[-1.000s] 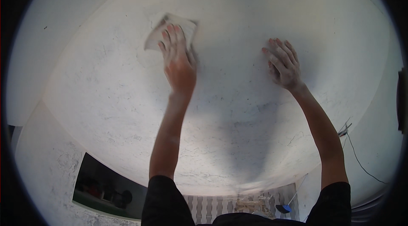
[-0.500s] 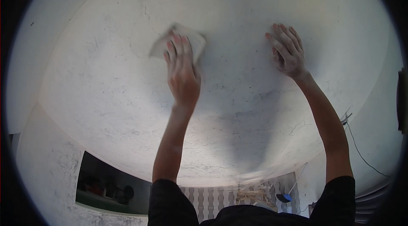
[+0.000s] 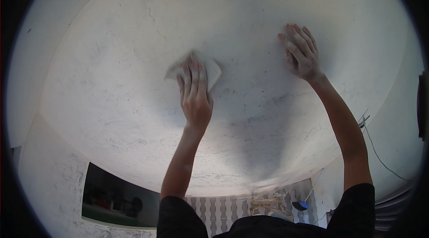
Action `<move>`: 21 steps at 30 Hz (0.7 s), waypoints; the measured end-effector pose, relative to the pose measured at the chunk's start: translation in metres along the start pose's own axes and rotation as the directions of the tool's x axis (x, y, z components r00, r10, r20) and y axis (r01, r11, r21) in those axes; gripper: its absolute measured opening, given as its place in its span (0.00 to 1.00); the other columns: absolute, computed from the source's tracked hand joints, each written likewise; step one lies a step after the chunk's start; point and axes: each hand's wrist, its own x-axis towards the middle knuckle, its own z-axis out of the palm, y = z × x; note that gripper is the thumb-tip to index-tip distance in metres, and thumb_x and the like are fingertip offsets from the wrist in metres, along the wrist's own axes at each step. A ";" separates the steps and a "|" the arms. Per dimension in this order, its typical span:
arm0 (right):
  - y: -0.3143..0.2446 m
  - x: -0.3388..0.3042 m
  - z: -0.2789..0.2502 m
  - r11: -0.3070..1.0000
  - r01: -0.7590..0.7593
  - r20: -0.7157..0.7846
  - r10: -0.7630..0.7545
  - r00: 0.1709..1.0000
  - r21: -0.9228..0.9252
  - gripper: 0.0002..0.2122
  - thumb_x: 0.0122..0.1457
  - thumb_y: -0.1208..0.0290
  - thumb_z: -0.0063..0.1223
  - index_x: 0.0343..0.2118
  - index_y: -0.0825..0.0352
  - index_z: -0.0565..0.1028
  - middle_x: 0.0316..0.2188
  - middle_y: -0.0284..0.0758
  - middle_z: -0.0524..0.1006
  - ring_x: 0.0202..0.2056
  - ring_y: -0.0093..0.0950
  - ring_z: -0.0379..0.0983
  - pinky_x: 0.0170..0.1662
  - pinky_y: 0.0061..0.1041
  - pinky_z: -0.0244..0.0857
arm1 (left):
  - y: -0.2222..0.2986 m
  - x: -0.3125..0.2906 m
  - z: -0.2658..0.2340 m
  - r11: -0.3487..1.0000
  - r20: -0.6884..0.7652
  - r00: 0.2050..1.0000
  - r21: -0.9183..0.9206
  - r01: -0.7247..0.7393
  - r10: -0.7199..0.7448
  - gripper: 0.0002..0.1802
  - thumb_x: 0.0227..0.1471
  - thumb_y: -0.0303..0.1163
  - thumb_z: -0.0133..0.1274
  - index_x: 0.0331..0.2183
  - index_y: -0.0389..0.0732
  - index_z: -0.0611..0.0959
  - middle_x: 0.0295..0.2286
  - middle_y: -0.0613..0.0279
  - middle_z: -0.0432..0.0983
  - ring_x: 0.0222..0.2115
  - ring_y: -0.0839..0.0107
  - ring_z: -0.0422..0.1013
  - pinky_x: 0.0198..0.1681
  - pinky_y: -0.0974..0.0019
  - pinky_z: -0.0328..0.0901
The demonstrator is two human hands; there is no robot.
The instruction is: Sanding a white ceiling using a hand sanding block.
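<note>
My left hand [image 3: 194,92] presses a thin, square, whitish-grey sheet [image 3: 213,70] flat against the pale wall [image 3: 134,90], fingers held close together on top of it. Slight blur keeps me from telling whether the sheet is sandpaper or cloth. The wall surface is off-white, with fine cracks, scuffs and dark specks. To the right, my right hand [image 3: 304,52] rests against the same wall with its fingers stretched out and nothing in it. Pale dust coats the fingers of both hands.
A dark rectangular opening [image 3: 118,197] with objects inside sits at lower left. Wires [image 3: 380,155] stick out of the wall at right. Below stand a blue-and-black broom-like tool [image 3: 301,206], light wooden pieces [image 3: 268,202] and a patterned grey surface [image 3: 219,211].
My left hand has slid the sheet down the wall and slightly to the right. My right hand has stayed in almost the same place.
</note>
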 end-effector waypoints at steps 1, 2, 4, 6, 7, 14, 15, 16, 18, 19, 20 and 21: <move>-0.004 0.001 0.004 1.000 0.001 -0.004 -0.001 1.000 0.019 0.17 0.59 0.72 0.47 0.52 0.54 0.75 0.59 0.32 0.68 0.61 0.31 0.63 0.64 0.39 0.55 | -0.006 -0.001 -0.002 1.000 0.004 1.000 0.007 -0.005 0.005 0.32 0.50 0.15 0.45 0.58 0.35 0.69 0.60 0.48 0.60 0.63 0.48 0.51 0.62 0.36 0.48; -0.003 0.001 0.005 1.000 -0.003 -0.004 0.003 1.000 0.017 0.17 0.59 0.72 0.47 0.52 0.54 0.75 0.59 0.32 0.68 0.61 0.31 0.63 0.64 0.39 0.55 | -0.009 0.002 -0.004 0.999 0.010 0.999 0.042 -0.034 0.034 0.32 0.49 0.15 0.46 0.59 0.35 0.69 0.60 0.48 0.60 0.63 0.49 0.51 0.63 0.36 0.47; -0.001 0.000 0.006 0.999 0.025 -0.007 -0.025 1.000 0.024 0.15 0.62 0.72 0.43 0.50 0.59 0.76 0.58 0.37 0.69 0.61 0.35 0.62 0.64 0.42 0.54 | -0.017 0.017 -0.006 0.995 0.011 0.998 0.073 -0.064 0.063 0.31 0.51 0.17 0.46 0.59 0.37 0.69 0.60 0.49 0.61 0.64 0.50 0.52 0.64 0.38 0.45; 0.000 -0.002 0.010 1.000 0.014 -0.013 -0.014 1.000 0.027 0.16 0.61 0.72 0.45 0.51 0.56 0.76 0.59 0.35 0.68 0.62 0.33 0.62 0.64 0.40 0.54 | -0.025 0.061 -0.009 0.992 -0.053 0.997 0.109 -0.057 0.063 0.29 0.53 0.18 0.45 0.59 0.37 0.70 0.60 0.50 0.61 0.64 0.50 0.52 0.64 0.38 0.45; 0.001 -0.002 0.009 1.000 0.006 -0.018 -0.005 1.000 0.022 0.17 0.59 0.72 0.47 0.52 0.54 0.75 0.59 0.33 0.68 0.62 0.31 0.61 0.65 0.39 0.55 | -0.025 0.079 -0.010 0.989 -0.122 0.990 0.137 -0.050 0.067 0.28 0.55 0.20 0.45 0.59 0.38 0.70 0.60 0.50 0.61 0.63 0.50 0.52 0.64 0.39 0.45; 0.001 0.000 -0.007 1.000 -0.007 -0.014 0.007 1.000 0.029 0.18 0.59 0.72 0.45 0.53 0.54 0.75 0.60 0.33 0.67 0.62 0.31 0.61 0.66 0.40 0.53 | 0.001 0.054 -0.008 0.999 -0.169 0.985 0.034 -0.013 0.019 0.30 0.52 0.20 0.47 0.59 0.35 0.69 0.60 0.48 0.62 0.63 0.48 0.54 0.63 0.40 0.48; -0.002 0.004 -0.012 0.999 -0.001 0.008 0.001 1.000 0.038 0.19 0.58 0.72 0.45 0.53 0.54 0.75 0.60 0.33 0.66 0.62 0.31 0.60 0.66 0.40 0.53 | 0.001 0.039 -0.014 0.998 -0.104 0.994 0.065 -0.021 0.028 0.30 0.53 0.21 0.47 0.59 0.35 0.69 0.60 0.48 0.61 0.63 0.48 0.54 0.63 0.40 0.48; 0.000 -0.009 0.005 0.997 -0.015 0.064 0.010 0.998 0.071 0.19 0.57 0.73 0.45 0.52 0.54 0.75 0.60 0.33 0.66 0.62 0.31 0.60 0.66 0.40 0.53 | -0.009 0.031 0.003 0.996 0.002 1.000 0.091 -0.015 0.015 0.29 0.53 0.21 0.47 0.59 0.35 0.69 0.60 0.48 0.61 0.63 0.48 0.54 0.63 0.40 0.47; -0.002 -0.008 0.002 0.998 -0.012 0.045 0.009 0.999 0.069 0.20 0.56 0.73 0.46 0.53 0.54 0.75 0.60 0.33 0.66 0.63 0.31 0.60 0.66 0.40 0.53 | -0.018 0.065 -0.007 0.991 -0.078 0.995 0.128 -0.046 0.056 0.29 0.54 0.22 0.47 0.59 0.35 0.69 0.60 0.47 0.61 0.62 0.49 0.55 0.63 0.41 0.48; -0.003 -0.007 0.000 0.997 -0.014 0.040 0.011 0.999 0.076 0.21 0.55 0.73 0.46 0.53 0.54 0.74 0.61 0.33 0.66 0.63 0.30 0.60 0.66 0.40 0.53 | -0.022 0.090 -0.015 0.984 -0.144 0.986 0.164 -0.064 0.088 0.28 0.55 0.22 0.47 0.58 0.35 0.70 0.59 0.47 0.62 0.62 0.49 0.56 0.63 0.41 0.48; -0.005 -0.006 0.000 0.997 -0.009 0.024 0.007 1.000 0.073 0.21 0.55 0.73 0.46 0.53 0.54 0.74 0.61 0.33 0.66 0.63 0.30 0.60 0.66 0.40 0.53 | -0.022 0.121 -0.026 0.976 -0.177 0.983 0.217 -0.005 0.045 0.26 0.58 0.23 0.44 0.58 0.36 0.70 0.59 0.48 0.63 0.61 0.49 0.58 0.62 0.40 0.51; -0.003 -0.007 -0.002 0.998 -0.002 0.019 0.001 1.000 0.064 0.21 0.56 0.73 0.45 0.53 0.54 0.74 0.61 0.33 0.66 0.63 0.30 0.59 0.66 0.40 0.53 | -0.021 0.150 -0.029 0.975 -0.191 0.980 0.220 -0.011 0.054 0.26 0.58 0.23 0.44 0.58 0.36 0.70 0.59 0.48 0.63 0.61 0.49 0.58 0.62 0.40 0.51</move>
